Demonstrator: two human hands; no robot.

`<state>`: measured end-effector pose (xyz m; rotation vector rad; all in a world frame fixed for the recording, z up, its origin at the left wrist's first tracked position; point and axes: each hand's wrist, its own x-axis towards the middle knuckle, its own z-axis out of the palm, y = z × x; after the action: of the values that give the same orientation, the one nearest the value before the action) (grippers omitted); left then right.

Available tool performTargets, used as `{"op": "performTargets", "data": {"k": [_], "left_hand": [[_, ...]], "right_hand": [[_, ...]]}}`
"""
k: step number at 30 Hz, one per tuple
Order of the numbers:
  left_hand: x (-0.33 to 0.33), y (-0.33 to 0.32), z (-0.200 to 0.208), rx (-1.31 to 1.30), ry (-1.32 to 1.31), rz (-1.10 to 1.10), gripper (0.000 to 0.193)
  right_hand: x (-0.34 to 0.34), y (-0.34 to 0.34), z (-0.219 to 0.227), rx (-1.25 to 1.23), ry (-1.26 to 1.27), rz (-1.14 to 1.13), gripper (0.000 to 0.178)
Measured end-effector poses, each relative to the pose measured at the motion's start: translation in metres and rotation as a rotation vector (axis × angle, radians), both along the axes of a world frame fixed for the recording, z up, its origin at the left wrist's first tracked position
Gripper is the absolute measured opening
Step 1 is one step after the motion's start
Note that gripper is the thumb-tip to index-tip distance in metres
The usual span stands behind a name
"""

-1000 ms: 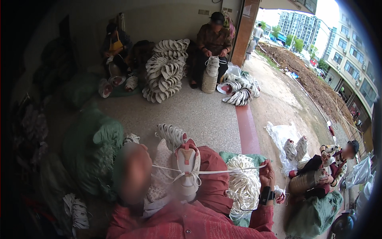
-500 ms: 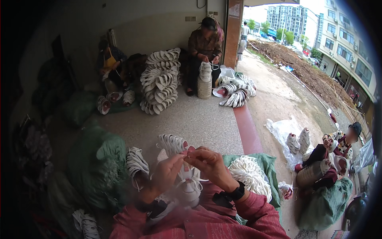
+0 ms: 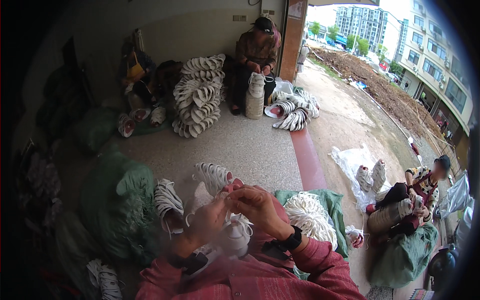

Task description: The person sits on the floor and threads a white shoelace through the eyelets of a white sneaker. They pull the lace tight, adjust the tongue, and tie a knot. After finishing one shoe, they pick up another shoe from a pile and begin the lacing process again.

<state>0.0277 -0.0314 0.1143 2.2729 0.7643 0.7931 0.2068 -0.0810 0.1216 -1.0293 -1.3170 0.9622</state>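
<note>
In front of my chest, my left hand [image 3: 207, 219] and my right hand [image 3: 257, 206] meet with fingertips pinched together. Whatever they pinch is too small and too covered to make out. Just under them a white shoe [image 3: 236, 234] with loose white laces rests toe toward me over my lap, its upper part hidden by my hands. A pale lace loop shows beside my left hand. Right beyond my fingers lies a row of nested white shoe uppers [image 3: 214, 177] with pinkish-red insides.
Bundles of white laces [image 3: 307, 215] lie on a green sack at my right. More uppers [image 3: 169, 202] and a bulging green sack [image 3: 120, 205] stand at my left. A tall stack of uppers [image 3: 199, 95] is farther off. Co-workers sit at the back and on the right [image 3: 422, 187].
My hands stay pinched together and have shifted slightly left and down, closer to each other. The co-worker on the right has lowered their hands to a shoe. The view has tilted a little.
</note>
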Motion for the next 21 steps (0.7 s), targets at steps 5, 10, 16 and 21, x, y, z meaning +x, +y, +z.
{"op": "performTargets", "data": {"k": [5, 10, 16, 21], "left_hand": [[0.001, 0.000, -0.004, 0.049, 0.035, 0.038, 0.022], [0.000, -0.006, -0.005, -0.018, -0.129, 0.016, 0.022], [-0.003, -0.002, -0.010, -0.065, -0.058, 0.041, 0.021], [-0.004, 0.000, -0.013, -0.064, -0.068, 0.006, 0.020]], "right_hand": [[-0.001, 0.001, 0.002, 0.011, 0.068, 0.026, 0.008], [-0.002, -0.003, 0.006, -0.024, -0.006, -0.035, 0.006], [-0.004, 0.003, -0.001, -0.109, 0.059, 0.023, 0.009], [-0.001, 0.007, -0.004, -0.144, 0.103, 0.078, 0.016]]}}
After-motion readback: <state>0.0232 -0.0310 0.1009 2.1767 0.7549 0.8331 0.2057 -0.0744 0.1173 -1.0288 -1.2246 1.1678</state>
